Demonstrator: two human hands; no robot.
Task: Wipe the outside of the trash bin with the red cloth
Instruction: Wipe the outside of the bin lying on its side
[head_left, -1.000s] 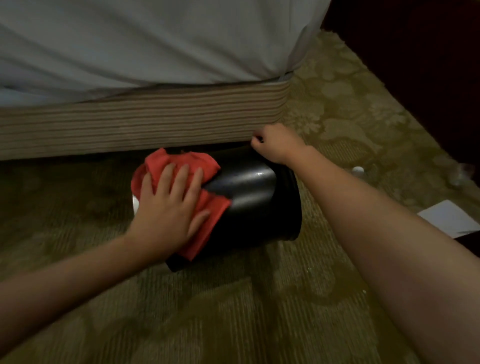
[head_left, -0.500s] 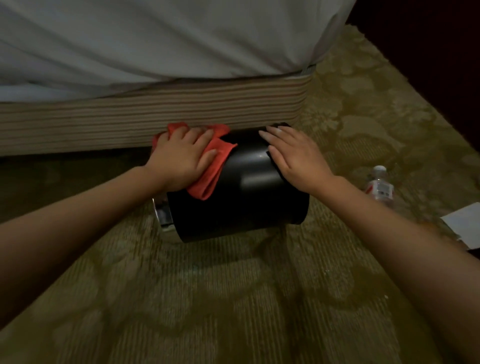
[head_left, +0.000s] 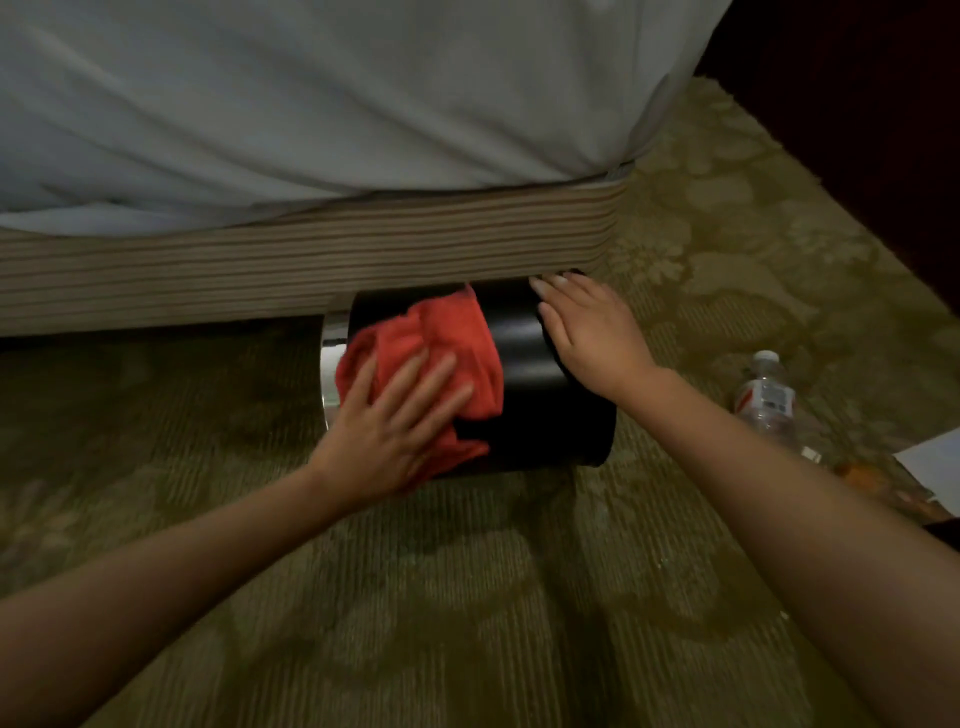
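Pressing red cloth (head_left: 457, 332) under my flat left hand (head_left: 395, 431), right hand (head_left: 592, 338) flat too, neither grasping, glossy black bin (head_left: 540, 374) lying sideways, chrome rim pointing left.

Setting: a bedroom, likely a hotel room, per bed with white sheet (head_left: 311, 104) over a striped bed base (head_left: 311, 260), olive floral-patterned carpet (head_left: 467, 597), and a plastic water bottle (head_left: 766, 397) lying on the floor.
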